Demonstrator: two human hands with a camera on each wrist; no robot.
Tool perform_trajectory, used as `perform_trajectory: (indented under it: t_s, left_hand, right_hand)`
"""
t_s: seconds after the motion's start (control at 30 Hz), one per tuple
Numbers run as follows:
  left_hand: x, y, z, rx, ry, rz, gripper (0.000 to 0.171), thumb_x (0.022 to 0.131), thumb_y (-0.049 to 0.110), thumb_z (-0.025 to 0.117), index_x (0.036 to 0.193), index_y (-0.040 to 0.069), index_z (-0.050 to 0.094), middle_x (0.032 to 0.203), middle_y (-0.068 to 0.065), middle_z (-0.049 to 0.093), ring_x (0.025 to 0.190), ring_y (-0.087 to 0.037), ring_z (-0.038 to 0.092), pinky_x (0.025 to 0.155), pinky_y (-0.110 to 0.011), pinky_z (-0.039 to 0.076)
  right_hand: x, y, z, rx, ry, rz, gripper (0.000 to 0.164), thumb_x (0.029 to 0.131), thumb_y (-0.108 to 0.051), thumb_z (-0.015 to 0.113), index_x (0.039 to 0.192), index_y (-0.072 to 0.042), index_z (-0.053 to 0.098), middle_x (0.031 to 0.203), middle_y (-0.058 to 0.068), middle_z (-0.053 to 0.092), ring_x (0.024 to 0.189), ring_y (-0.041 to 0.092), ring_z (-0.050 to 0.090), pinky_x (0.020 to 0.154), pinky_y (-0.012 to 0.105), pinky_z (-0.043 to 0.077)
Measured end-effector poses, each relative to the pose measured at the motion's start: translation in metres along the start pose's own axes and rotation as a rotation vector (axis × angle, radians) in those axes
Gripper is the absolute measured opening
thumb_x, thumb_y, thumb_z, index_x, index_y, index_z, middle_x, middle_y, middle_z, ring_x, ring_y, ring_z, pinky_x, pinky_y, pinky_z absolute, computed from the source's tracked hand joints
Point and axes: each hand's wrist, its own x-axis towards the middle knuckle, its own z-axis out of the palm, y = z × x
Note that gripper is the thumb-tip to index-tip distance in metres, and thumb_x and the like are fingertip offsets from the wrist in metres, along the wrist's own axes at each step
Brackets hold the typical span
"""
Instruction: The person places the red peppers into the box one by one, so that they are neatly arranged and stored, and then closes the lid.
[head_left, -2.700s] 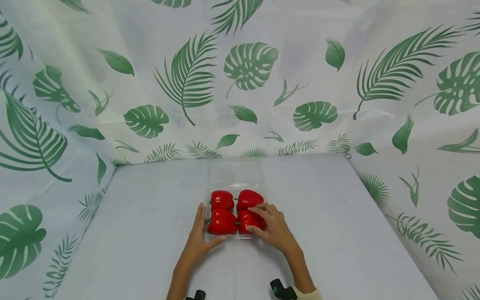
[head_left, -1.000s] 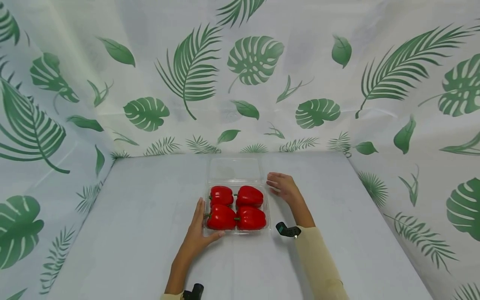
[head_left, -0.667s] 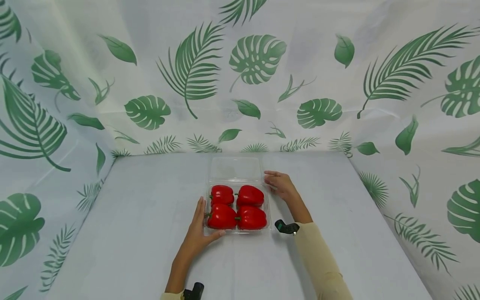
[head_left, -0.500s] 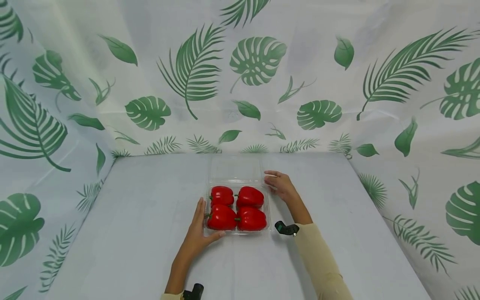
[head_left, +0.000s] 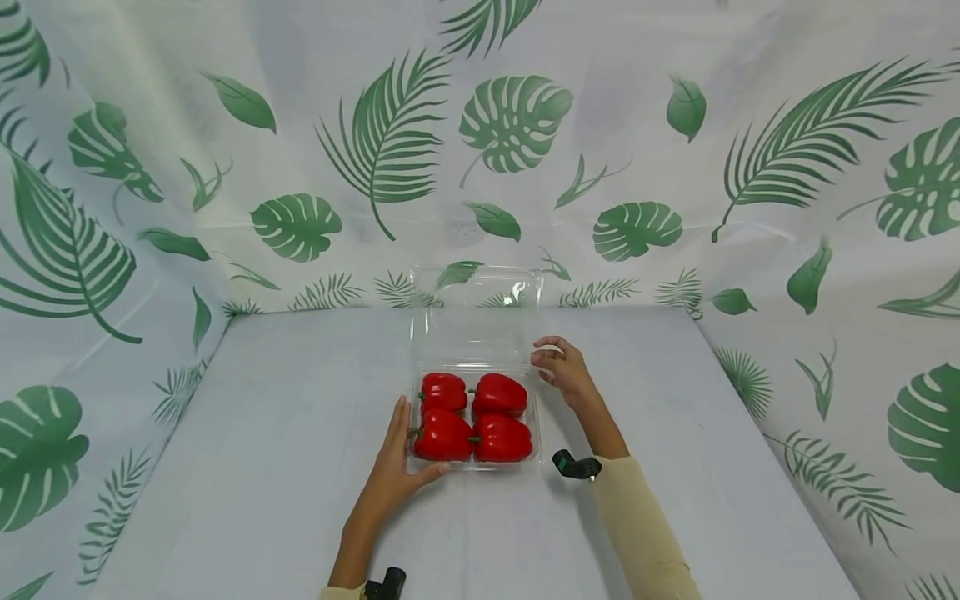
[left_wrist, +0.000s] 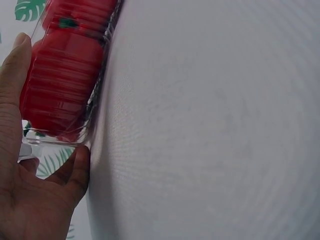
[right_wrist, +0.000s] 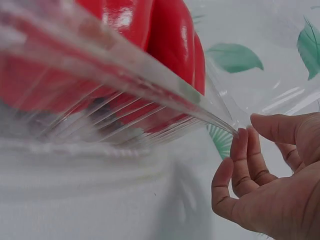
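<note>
A clear plastic clamshell container (head_left: 476, 465) holds several red bell peppers (head_left: 444, 435) with green stems. Its clear lid (head_left: 477, 333) stands raised at the far side. My left hand (head_left: 397, 471) lies around the near left corner, fingers along the left wall and thumb along the front; the left wrist view shows thumb and fingertips against the clear wall. My right hand (head_left: 564, 367) is at the far right corner by the hinge. In the right wrist view, the fingertips (right_wrist: 242, 135) touch the end of the container's rim, with the thumb just above.
The white-covered table (head_left: 300, 400) carries only the container. Behind and at both sides hangs a white sheet (head_left: 525, 208) with green leaf prints. Black wrist cameras (head_left: 576, 464) are worn on both wrists.
The right hand has left the near right pepper and moved to the container's far right corner. The lid, lying back earlier, has swung up. The left hand has stayed at its corner.
</note>
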Motion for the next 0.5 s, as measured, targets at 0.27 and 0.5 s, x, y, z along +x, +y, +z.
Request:
perform_trajectory:
  t_s: [0.27,0.5]
  left_hand:
    - [0.001,-0.002,0.000,0.004,0.000,0.013,0.116,0.073,0.050,0.080,0.159,0.019,0.008,0.166,-0.001,0.006,0.152,-0.033,0.015,0.111,-0.056,0.034]
    - [0.001,-0.002,-0.001,-0.022,0.005,0.022,0.118,0.073,0.047,0.082,0.159,0.023,0.004,0.166,-0.002,0.008,0.152,-0.033,0.015,0.113,-0.056,0.030]
  right_hand:
    - [-0.009,0.005,-0.007,-0.118,0.001,-0.068,0.017,0.092,-0.012,0.066,0.106,-0.008,0.058,0.100,0.000,0.063,0.094,0.015,0.061,0.102,0.049,0.051]
    - [-0.018,0.009,-0.010,-0.153,0.013,-0.111,0.008,0.093,-0.008,0.059,0.098,-0.001,0.059,0.092,0.002,0.064,0.092,0.020,0.063,0.089,0.036,0.057]
